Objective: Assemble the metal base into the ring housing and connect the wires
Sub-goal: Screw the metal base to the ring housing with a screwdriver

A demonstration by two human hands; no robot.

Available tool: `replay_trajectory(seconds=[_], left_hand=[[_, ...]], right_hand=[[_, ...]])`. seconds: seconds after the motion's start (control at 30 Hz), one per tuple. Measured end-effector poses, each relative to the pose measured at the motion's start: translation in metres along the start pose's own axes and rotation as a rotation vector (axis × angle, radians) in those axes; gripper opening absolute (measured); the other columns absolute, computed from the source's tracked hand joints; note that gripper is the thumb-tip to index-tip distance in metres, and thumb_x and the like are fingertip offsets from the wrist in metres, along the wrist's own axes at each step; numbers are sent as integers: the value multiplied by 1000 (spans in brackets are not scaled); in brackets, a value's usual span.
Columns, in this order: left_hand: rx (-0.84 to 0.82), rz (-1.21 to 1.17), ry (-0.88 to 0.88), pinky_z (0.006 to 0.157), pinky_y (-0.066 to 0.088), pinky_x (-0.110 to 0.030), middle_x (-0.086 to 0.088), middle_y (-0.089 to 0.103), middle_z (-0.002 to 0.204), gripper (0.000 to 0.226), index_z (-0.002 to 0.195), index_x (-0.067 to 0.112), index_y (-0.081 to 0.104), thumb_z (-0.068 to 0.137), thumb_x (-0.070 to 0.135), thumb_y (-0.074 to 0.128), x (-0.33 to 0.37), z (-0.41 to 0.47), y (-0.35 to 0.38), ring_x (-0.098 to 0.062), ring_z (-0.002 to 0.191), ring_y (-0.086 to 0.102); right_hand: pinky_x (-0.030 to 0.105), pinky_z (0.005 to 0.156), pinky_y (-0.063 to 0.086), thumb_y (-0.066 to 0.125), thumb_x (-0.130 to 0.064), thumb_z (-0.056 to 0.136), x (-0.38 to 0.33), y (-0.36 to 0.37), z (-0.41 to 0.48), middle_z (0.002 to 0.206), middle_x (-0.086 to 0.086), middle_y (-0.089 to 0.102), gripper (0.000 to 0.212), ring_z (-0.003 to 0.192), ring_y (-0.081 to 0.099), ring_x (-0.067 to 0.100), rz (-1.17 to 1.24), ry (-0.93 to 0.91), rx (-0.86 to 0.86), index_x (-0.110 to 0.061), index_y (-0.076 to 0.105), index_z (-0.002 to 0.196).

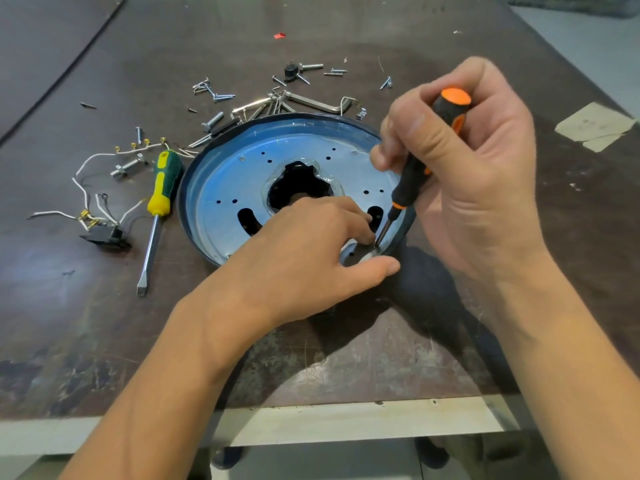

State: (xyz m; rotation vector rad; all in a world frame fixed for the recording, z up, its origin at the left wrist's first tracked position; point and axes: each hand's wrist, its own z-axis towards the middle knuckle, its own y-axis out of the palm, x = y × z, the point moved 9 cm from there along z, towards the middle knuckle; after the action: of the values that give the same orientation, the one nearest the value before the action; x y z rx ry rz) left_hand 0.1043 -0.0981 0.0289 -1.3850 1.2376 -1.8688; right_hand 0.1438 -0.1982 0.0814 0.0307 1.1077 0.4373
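Our right hand [460,174] wraps round the orange-and-black screwdriver [415,171]. Its tip is down at the near-right rim of the metal base [242,168], which sits inside the ring housing [184,202] around the middle of the tabletop [104,323]. Our left hand [311,258] rests on the base, fingers curled at the tip; we cannot tell whether they pinch a screw. The driver leans, so we judge it could skid off and jab those fingers, or start a screw crooked. The housing holds only the base. The wires [83,164] lie outside it toward the left edge, not yet connected, with loose screws [214,95] toward the far edge.
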Motion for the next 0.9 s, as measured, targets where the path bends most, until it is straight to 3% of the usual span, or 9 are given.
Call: replay_trajectory(seconds=[0.13, 0.2, 0.33, 0.4, 0.47, 0.53, 0.63, 0.77, 0.9], left_hand=[[6, -17, -1, 89, 52, -37, 12, 65, 118, 57, 107, 23, 74, 81, 66, 48, 1, 0, -1, -6, 106, 61], [5, -13, 0, 88, 52, -37, 13, 65, 117, 54, 107, 24, 74, 83, 65, 50, 1, 0, -1, -6, 105, 61], [7, -6, -1, 89, 51, -37, 14, 64, 118, 51, 107, 25, 74, 84, 65, 53, -1, 0, 0, -6, 106, 60], [5, -7, 3, 89, 52, -38, 14, 64, 117, 52, 107, 25, 74, 84, 66, 51, 0, 0, 0, -6, 105, 61], [5, -9, 5, 88, 52, -38, 14, 64, 116, 53, 106, 25, 74, 82, 65, 51, 0, 0, 0, -6, 105, 61], [6, -12, 8, 87, 52, -38, 13, 64, 114, 52, 106, 24, 74, 83, 65, 51, 0, 0, 0, -7, 103, 62], [2, -15, 12, 85, 52, -38, 13, 65, 110, 52, 104, 24, 74, 84, 66, 50, 1, 0, 1, -8, 100, 62], [2, -5, 4, 88, 52, -39, 14, 64, 115, 53, 107, 25, 74, 83, 66, 50, 0, 0, 1, -8, 104, 61], [3, -7, 1, 90, 52, -39, 12, 64, 118, 55, 108, 24, 74, 84, 67, 50, 0, 0, 0, -8, 106, 61]], right_hand=[[40, 60, 34, 44, -26, 104, 4, 7, 1, 74, 6, 54, 21, 66, 46, 22, 109, 67, -64, -7, 53, 104], [44, 65, 37, 32, -18, 106, 6, 5, 0, 82, 8, 56, 31, 74, 49, 21, 91, 72, -83, -3, 58, 109], [51, 62, 42, 58, -5, 95, 0, 5, 0, 87, 14, 56, 4, 72, 54, 26, -23, 17, -66, -7, 55, 96], [46, 66, 44, 65, -4, 91, 0, 3, 1, 81, 13, 59, 15, 69, 57, 25, -14, 3, -45, -9, 51, 94], [47, 59, 38, 66, -14, 95, 1, 5, 1, 72, 6, 58, 15, 63, 53, 22, 12, 27, -57, -11, 51, 95], [46, 57, 35, 51, -27, 102, 5, 9, 0, 71, 3, 58, 19, 65, 49, 22, 66, 61, -93, -8, 54, 102], [33, 69, 45, 31, -15, 107, 6, 4, 0, 79, 5, 62, 31, 74, 54, 20, 88, 78, -90, 0, 58, 110], [50, 60, 46, 59, -5, 97, -2, 1, 2, 80, 5, 67, 5, 72, 60, 24, -30, 1, -64, -8, 56, 95], [41, 62, 41, 60, -13, 98, -3, 2, 3, 72, 3, 62, 10, 61, 54, 22, 16, -9, -68, -11, 51, 94]])
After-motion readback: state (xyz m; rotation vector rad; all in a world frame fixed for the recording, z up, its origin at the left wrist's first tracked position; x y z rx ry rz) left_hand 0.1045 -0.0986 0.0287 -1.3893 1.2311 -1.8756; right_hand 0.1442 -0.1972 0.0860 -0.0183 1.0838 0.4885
